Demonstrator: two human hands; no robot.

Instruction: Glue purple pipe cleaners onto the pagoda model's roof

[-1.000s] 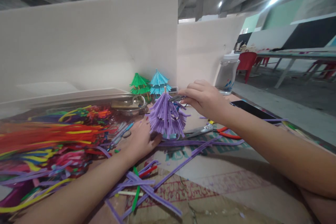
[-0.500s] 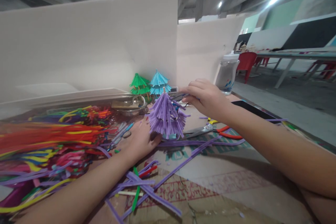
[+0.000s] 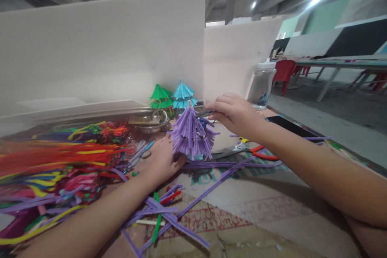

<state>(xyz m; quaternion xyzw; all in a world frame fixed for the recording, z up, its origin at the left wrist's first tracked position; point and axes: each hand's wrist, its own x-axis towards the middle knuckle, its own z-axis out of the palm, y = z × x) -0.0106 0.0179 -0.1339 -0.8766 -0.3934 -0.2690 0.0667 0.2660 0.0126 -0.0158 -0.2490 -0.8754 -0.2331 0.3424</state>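
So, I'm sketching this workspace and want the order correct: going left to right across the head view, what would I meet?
Orange strips → left hand → purple model → right hand → water bottle → red chair.

The left hand (image 3: 161, 160) rests at the base of a purple tiered model (image 3: 192, 135) while the right hand (image 3: 236, 113) holds a slim tool (image 3: 204, 113) at its upper side, a green model (image 3: 160, 96) and a blue model (image 3: 182, 93) behind it, scissors (image 3: 237, 148) just beside.
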